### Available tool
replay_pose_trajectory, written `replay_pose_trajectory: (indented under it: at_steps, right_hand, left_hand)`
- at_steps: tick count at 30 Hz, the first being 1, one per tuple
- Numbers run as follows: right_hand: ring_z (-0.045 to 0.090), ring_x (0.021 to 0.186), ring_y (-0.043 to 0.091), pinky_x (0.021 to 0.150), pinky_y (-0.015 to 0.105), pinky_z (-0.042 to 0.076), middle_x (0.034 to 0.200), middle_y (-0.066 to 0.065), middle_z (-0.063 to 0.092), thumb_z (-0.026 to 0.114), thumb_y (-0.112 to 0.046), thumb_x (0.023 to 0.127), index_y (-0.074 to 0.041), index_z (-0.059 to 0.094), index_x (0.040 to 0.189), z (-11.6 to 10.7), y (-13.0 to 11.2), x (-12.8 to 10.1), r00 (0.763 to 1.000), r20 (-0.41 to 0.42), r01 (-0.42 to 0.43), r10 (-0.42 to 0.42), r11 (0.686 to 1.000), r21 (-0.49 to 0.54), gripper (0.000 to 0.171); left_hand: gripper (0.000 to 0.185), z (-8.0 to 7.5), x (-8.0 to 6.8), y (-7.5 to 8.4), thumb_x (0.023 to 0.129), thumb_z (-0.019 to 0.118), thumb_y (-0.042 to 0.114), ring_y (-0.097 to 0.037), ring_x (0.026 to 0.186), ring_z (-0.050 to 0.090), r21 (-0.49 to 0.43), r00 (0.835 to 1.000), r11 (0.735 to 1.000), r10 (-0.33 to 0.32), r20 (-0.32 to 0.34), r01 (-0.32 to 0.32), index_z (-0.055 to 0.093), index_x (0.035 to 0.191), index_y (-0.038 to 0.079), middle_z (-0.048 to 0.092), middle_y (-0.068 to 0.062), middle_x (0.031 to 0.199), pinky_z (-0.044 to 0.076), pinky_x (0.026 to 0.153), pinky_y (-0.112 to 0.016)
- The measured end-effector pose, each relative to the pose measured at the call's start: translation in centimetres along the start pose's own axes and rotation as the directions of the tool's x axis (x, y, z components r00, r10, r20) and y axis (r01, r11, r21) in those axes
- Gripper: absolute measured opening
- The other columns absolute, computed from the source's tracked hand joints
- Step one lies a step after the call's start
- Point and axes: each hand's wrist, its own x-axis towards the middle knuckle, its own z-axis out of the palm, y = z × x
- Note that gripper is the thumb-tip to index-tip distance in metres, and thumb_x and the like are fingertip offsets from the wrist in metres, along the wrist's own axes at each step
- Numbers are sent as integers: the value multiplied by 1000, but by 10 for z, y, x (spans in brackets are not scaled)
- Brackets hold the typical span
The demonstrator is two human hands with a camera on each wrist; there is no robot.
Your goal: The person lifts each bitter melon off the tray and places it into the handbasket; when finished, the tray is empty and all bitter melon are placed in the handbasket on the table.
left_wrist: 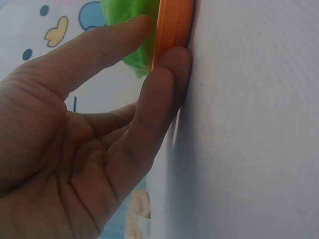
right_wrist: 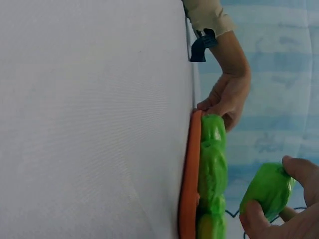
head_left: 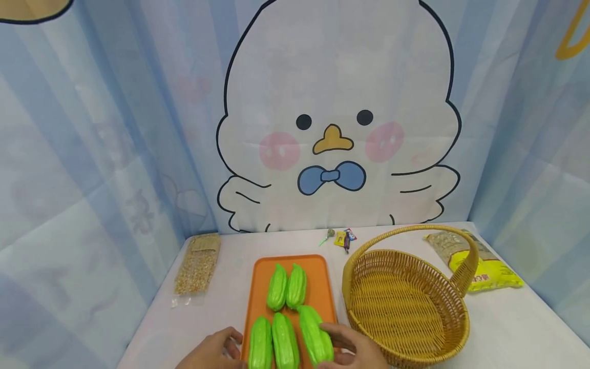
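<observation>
**First green gourd lifts off the tray; wicker basket holds nothing yet**

A person's right hand (head_left: 346, 347) wraps thumb and fingers around the rightmost green toy gourd (head_left: 315, 334) at the near end of the orange tray (head_left: 317, 266); the right wrist view shows that gourd (right_wrist: 268, 188) raised clear of the tray's surface. The left hand (head_left: 213, 351) steadies the tray's near left edge, fingers mostly straight, thumb against the rim (left_wrist: 172, 30), gripping nothing. Four other gourds remain on the tray: two at the near end (head_left: 273, 342) and a touching pair farther back (head_left: 287, 286). The wicker basket (head_left: 454, 328), just right of the tray, shows only bare weave inside. By appearances one piece is in hand, none delivered, four still waiting.
</observation>
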Motion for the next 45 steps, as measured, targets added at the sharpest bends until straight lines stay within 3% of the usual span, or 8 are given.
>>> replay_pose_trajectory:
  at_steps: [7, 17, 21, 26, 28, 33, 39, 45]
  right_hand:
    - [54, 120, 40, 88, 35, 51, 133, 29, 53, 83, -14, 82, 7, 50, 137, -5, -19, -20, 995, -35, 91, -92, 996, -17, 68]
    - [56, 118, 11, 94, 32, 48, 142, 29, 44, 69, 1, 89, 4, 44, 143, -43, -24, -50, 996, 9, 86, -86, 996, 7, 60]
    - [53, 125, 25, 94, 32, 48, 145, 29, 41, 72, -7, 90, 5, 40, 146, -54, -31, -62, 997, -78, 4, -8, 999, -43, 65]
    - [56, 119, 39, 88, 38, 52, 144, 27, 44, 84, -10, 78, -1, 44, 145, -57, -42, -71, 955, -289, -76, 68, 997, -16, 79]
    - [59, 116, 36, 86, 37, 53, 140, 24, 48, 88, -11, 74, -4, 47, 143, -58, -48, -72, 926, -371, -90, 68, 995, -41, 81]
    - [54, 121, 35, 85, 31, 53, 138, 20, 51, 89, -19, 73, -6, 52, 140, -68, -62, -66, 890, -455, -121, 25, 976, -183, 78]
    - [54, 122, 37, 85, 31, 53, 142, 20, 48, 88, -22, 75, -7, 52, 141, -83, -60, -52, 901, -434, -111, -21, 955, -276, 76]
    - [55, 121, 37, 84, 30, 53, 141, 16, 49, 89, -35, 71, -9, 53, 141, -95, -47, -33, 889, -457, -188, 10, 920, -345, 82]
  left_hand:
    - [41, 0, -2, 1, 83, 80, 17, -23, 75, 59, -5, 1000, 1000, 20, 0, -20, 58, 112, -1, 59, -7, 85, 49, 66, -42]
    - [41, 0, -2, 2, 82, 81, 17, -22, 75, 58, 18, 1000, 1000, 18, -8, -18, 59, 112, -1, 59, -6, 84, 49, 67, -41]
    - [42, 1, -2, 2, 82, 81, 18, -22, 75, 58, 27, 1000, 1000, 16, -12, -16, 58, 112, -1, 59, -6, 84, 49, 67, -41]
    - [42, 2, -1, 2, 82, 81, 17, -22, 75, 58, 30, 1000, 999, 18, -18, -18, 58, 112, -1, 58, -5, 84, 49, 66, -40]
    - [42, 2, -1, 2, 82, 81, 17, -22, 75, 58, 28, 1000, 1000, 14, -20, -14, 58, 112, -1, 58, -5, 84, 49, 66, -40]
    - [42, 2, -1, 3, 82, 81, 16, -22, 75, 58, 19, 1000, 1000, 2, -22, -2, 58, 112, -2, 58, -6, 84, 49, 66, -40]
    - [42, 1, -1, 1, 82, 81, 17, -22, 75, 58, 18, 1000, 1000, 9, -19, -9, 58, 112, -2, 58, -6, 84, 49, 66, -40]
    - [42, 1, -1, 0, 82, 80, 17, -22, 75, 58, 13, 1000, 1000, 24, -12, -24, 58, 112, -2, 58, -6, 84, 49, 66, -40]
